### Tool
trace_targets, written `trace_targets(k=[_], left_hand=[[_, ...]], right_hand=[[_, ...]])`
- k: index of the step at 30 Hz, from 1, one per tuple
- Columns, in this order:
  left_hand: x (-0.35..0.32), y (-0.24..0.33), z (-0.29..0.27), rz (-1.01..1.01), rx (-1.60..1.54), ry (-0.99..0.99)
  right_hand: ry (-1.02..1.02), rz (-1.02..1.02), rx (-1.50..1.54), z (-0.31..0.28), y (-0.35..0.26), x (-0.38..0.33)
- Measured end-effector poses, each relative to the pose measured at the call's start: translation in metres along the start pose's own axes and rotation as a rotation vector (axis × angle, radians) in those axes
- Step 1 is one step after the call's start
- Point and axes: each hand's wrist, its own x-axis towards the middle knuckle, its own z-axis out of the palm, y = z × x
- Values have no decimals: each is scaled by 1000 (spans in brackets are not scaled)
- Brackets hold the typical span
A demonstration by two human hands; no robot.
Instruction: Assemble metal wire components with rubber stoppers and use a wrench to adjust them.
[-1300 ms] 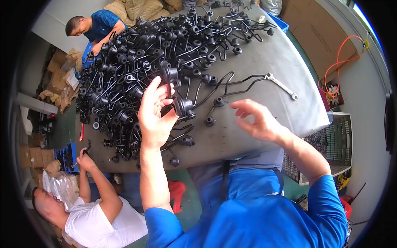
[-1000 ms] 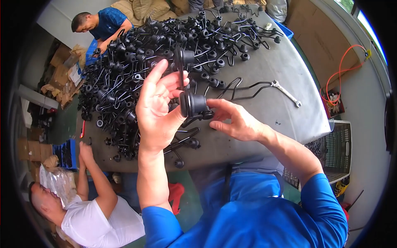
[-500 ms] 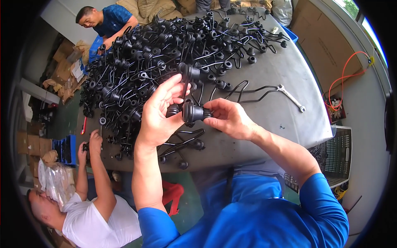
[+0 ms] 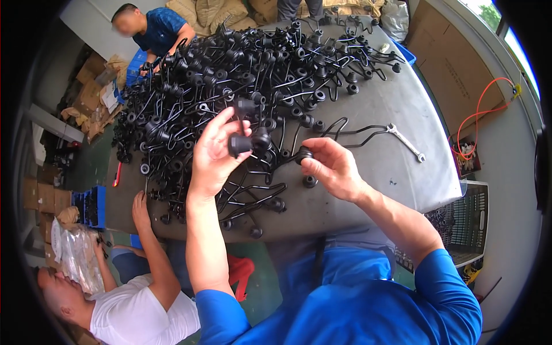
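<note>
My left hand (image 4: 214, 158) is raised over the near part of the table, its fingers curled around a black rod part with rubber bushings (image 4: 240, 145). Several thick bushings show at its fingertips, slightly blurred. To the right, my right hand (image 4: 334, 169) pinches a round, ribbed black rubber bushing (image 4: 305, 154) between thumb and fingers. A thin rod seems to run left from it; whether it joins that bushing I cannot tell. Behind both hands lies a large heap of bent black rods with rubber bushings (image 4: 190, 86).
A wrench (image 4: 407, 144) lies on the grey tabletop (image 4: 397, 178), right of my right hand. A red-handled tool (image 4: 118, 174) is at the left edge. One co-worker (image 4: 141, 299) sits at the near left, another (image 4: 164, 34) at the far left. A grey crate (image 4: 468, 221) stands at the right.
My hands have drawn apart; the flared bushing they held together is now on the left hand's side. The near-left co-worker's hands have separated, one resting at the table edge.
</note>
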Motion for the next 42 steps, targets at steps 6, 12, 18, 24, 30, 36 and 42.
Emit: trace_targets(k=[6, 12, 18, 24, 30, 36, 42], left_hand=[[-9, -3, -8, -28, -29, 128], [-11, 0, 3, 51, -206, 187], [12, 30, 30, 115, -123, -12], [32, 26, 35, -38, 214, -166], [41, 19, 40, -53, 297, -320], [50, 36, 56, -48, 936, -359], [40, 3, 60, -112, 692, -424]], right_hand=[[81, -38, 119, -7, 7, -7], [17, 24, 114, -4, 10, -2], [21, 36, 61, 0, 5, -6], [102, 25, -12, -3, 5, -9], [117, 38, -12, 3, -2, -5], [102, 59, 48, 1, -9, -4], [6, 181, -300, 0, -14, -3]])
